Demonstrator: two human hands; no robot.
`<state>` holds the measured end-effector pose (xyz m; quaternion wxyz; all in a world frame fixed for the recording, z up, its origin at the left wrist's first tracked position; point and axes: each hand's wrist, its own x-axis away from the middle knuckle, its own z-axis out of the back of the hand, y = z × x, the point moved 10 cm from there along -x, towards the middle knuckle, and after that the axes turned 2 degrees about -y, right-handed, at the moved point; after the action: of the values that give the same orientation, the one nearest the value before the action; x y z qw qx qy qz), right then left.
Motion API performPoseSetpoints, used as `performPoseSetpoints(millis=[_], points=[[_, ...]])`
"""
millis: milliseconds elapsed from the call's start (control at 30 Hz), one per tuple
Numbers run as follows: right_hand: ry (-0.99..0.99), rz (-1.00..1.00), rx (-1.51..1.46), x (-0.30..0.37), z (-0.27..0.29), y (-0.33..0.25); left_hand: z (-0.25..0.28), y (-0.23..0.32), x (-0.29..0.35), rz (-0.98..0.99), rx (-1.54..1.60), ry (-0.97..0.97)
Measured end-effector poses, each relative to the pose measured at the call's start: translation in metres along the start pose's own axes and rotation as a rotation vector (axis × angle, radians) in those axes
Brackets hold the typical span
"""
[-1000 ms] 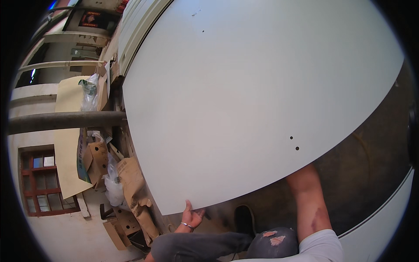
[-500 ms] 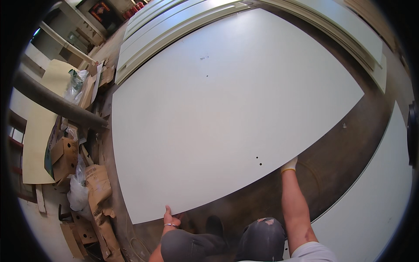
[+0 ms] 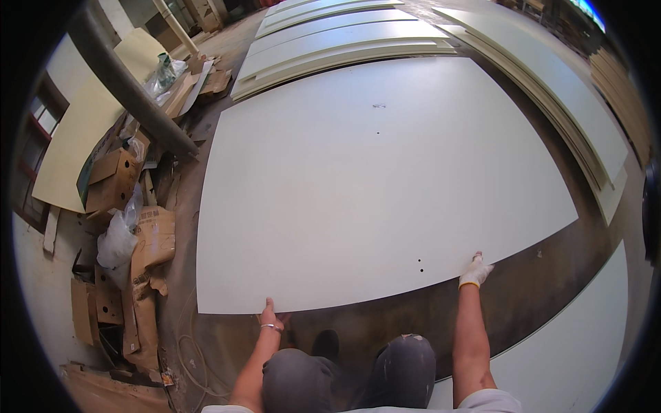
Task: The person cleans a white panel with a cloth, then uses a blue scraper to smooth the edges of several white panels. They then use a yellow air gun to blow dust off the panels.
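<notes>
A large flat white panel [image 3: 330,199] lies in front of me, with two small dark holes close to its near edge and another hole farther back. My bare left hand [image 3: 270,316], a bracelet at its wrist, grips the near edge toward the left, thumb on top and fingers under the board. Farther right, my right hand [image 3: 475,270] wears a white glove with a yellowish cuff. It holds the same edge, its thumb over the top face and the other fingers mostly hidden beneath.
Stacked pale panels [image 3: 344,41] lie beyond, and another stack [image 3: 537,89] runs along the right. One more panel [image 3: 551,344] is at my lower right. On the left are a dark slanting pipe [image 3: 131,89], cardboard boxes [image 3: 113,179], plastic wrap [image 3: 118,241] and a looped cable [image 3: 200,372].
My right hand's thumb now shows over the panel's top; earlier much of that hand was hidden below the edge. The view has shifted, and the panel's near edge appears more level.
</notes>
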<state>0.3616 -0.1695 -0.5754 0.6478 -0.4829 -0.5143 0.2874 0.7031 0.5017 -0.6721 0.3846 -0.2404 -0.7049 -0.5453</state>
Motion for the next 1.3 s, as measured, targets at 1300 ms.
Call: performPoseSetpoints(millis=[1300], points=[[0.190,0.189,0.901,-0.004,-0.030,-0.045,-0.422,0.013,0.093,-1.353,-1.857,-0.148]])
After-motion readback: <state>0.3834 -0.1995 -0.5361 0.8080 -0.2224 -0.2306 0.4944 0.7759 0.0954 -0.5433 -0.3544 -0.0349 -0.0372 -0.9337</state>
